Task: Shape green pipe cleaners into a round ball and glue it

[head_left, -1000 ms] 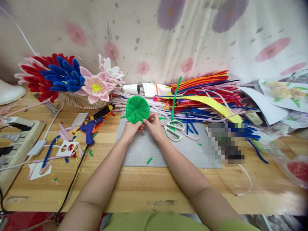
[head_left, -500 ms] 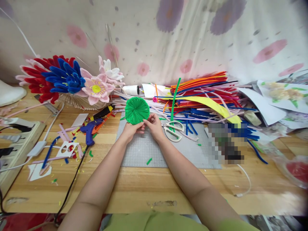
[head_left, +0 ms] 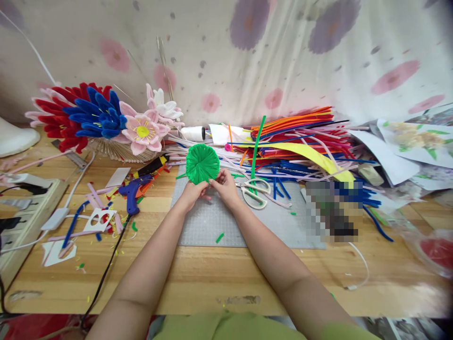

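A round green pipe-cleaner disc (head_left: 202, 163) is held upright above the far edge of a grey cutting mat (head_left: 212, 222). My left hand (head_left: 192, 192) pinches the disc's lower edge from the left, fingers closed. My right hand (head_left: 224, 185) grips the same lower edge from the right, fingers curled on it. Both forearms reach in from the near side of the wooden table. White-handled scissors (head_left: 255, 193) lie on the mat just right of my right hand.
A big heap of coloured pipe cleaners (head_left: 300, 141) lies behind and to the right. Finished red, blue and pink flowers (head_left: 102, 120) stand at the back left. A blue glue gun (head_left: 131, 192), its cable, scraps and a power strip (head_left: 24, 208) are at the left.
The view has shifted slightly. My hands and the green disc stay almost in the same place, with small finger movements at the disc's lower edge.
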The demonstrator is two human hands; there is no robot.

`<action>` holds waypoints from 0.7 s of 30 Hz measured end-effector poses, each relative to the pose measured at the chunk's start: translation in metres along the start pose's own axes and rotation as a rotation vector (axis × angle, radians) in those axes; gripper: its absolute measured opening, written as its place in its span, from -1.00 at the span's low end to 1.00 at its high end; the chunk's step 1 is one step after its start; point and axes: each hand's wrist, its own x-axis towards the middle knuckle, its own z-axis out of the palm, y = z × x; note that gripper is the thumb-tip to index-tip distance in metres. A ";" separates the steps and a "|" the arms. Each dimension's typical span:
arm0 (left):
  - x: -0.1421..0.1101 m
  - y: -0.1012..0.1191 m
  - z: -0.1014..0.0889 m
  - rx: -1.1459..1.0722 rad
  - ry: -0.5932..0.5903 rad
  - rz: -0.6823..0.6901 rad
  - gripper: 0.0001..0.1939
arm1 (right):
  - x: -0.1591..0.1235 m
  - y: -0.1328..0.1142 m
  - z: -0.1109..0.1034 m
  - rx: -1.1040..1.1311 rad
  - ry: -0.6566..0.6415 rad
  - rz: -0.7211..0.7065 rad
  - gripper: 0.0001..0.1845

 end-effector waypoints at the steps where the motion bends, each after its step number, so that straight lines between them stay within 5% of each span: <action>1: 0.000 0.001 -0.001 -0.008 -0.007 -0.010 -0.74 | 0.000 -0.001 -0.001 0.006 0.003 0.003 -0.66; 5: 0.001 0.005 -0.007 -0.105 -0.060 -0.069 -0.72 | 0.001 -0.003 -0.004 0.044 0.004 0.026 -0.66; 16: 0.004 0.008 -0.009 -0.088 0.242 -0.004 -0.62 | 0.004 0.006 -0.007 -0.030 0.069 0.003 -0.64; 21: 0.000 0.011 -0.002 -0.083 0.229 -0.031 -0.60 | 0.005 0.012 -0.007 -0.158 0.058 -0.065 -0.71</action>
